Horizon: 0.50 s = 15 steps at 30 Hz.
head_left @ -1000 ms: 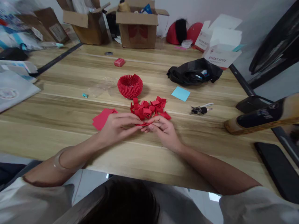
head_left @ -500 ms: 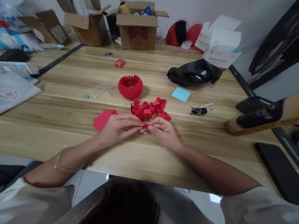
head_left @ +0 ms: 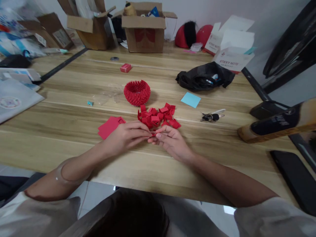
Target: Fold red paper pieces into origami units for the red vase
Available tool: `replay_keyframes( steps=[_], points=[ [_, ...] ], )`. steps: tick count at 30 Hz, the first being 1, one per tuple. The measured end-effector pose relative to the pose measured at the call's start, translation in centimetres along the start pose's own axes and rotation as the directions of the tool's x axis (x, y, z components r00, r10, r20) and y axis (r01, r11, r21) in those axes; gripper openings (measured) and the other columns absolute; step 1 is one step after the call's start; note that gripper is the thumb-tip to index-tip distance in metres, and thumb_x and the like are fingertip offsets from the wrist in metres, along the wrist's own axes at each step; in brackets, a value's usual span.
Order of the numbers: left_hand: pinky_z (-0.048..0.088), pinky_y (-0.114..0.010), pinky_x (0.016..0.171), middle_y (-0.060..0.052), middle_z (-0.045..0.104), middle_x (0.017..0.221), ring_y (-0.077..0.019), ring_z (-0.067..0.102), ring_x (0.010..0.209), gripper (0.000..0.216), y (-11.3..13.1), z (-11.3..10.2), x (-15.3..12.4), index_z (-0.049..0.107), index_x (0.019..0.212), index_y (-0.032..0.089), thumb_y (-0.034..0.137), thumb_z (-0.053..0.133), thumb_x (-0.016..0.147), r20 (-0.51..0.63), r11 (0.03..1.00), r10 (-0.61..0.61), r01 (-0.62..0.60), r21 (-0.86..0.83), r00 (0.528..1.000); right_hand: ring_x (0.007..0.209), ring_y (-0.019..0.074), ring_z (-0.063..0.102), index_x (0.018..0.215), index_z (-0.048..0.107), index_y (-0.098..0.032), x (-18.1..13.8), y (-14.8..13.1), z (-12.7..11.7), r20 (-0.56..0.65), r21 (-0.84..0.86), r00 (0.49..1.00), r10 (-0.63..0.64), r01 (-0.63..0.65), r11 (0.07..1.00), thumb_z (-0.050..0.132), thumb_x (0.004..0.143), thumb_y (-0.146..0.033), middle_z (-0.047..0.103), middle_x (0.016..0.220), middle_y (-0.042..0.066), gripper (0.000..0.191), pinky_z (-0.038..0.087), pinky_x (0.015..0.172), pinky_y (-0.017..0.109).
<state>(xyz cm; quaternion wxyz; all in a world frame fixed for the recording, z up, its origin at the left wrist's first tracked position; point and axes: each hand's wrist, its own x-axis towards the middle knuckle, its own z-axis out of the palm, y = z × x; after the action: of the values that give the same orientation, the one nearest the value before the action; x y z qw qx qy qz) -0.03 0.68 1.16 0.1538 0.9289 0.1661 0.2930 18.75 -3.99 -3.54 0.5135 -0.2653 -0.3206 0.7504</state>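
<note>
My left hand (head_left: 126, 136) and my right hand (head_left: 171, 141) meet over the wooden table (head_left: 74, 131), both pinching a small folded red paper piece (head_left: 153, 134) between their fingertips. Just beyond my fingers lies a pile of several folded red paper pieces (head_left: 158, 116). A short stack of flat red paper sheets (head_left: 108, 126) lies left of my left hand. Farther back stands a round red bowl-shaped paper model (head_left: 137, 92) built of such pieces.
A blue sticky note (head_left: 191, 99), keys (head_left: 212, 116) and a black bag (head_left: 204, 77) lie to the right. Cardboard boxes (head_left: 144, 28) and a white sticky-note box (head_left: 233, 46) line the far edge. A bottle (head_left: 278, 123) and a dark phone (head_left: 293, 179) lie at the right.
The red piece between my fingertips has become narrower and more compact as my fingers pressed closer together. Both hands stay in the same place.
</note>
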Motion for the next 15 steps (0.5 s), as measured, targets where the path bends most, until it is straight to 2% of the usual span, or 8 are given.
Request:
replay_keyframes(
  steps=[7, 15],
  points=[
    [0.053, -0.023, 0.069, -0.01, 0.067, 0.088, -0.0135, 0.065, 0.078, 0.011, -0.01, 0.07, -0.14, 0.068, 0.089, 0.012, 0.014, 0.058, 0.085, -0.002, 0.997, -0.057, 0.057, -0.048, 0.998, 0.074, 0.0112, 0.069, 0.078, 0.06, -0.019, 0.12, -0.02, -0.21, 0.01, -0.041, 1.0, -0.002, 0.003, 0.999, 0.074, 0.072, -0.026, 0.071, 0.073, -0.001, 0.017, 0.052, 0.07, 0.024],
    [0.053, -0.023, 0.067, -0.008, 0.068, 0.088, -0.0134, 0.065, 0.077, 0.012, -0.11, 0.13, -0.14, 0.068, 0.091, 0.014, 0.018, 0.058, 0.085, 0.001, 0.983, -0.157, 0.156, -0.095, 0.988, 0.071, 0.0097, 0.067, 0.074, 0.066, -0.019, 0.33, 0.09, -0.18, -0.016, -0.074, 0.999, -0.043, 0.042, 0.996, 0.078, 0.064, -0.027, 0.071, 0.072, -0.001, 0.018, 0.053, 0.071, 0.023]
  ],
)
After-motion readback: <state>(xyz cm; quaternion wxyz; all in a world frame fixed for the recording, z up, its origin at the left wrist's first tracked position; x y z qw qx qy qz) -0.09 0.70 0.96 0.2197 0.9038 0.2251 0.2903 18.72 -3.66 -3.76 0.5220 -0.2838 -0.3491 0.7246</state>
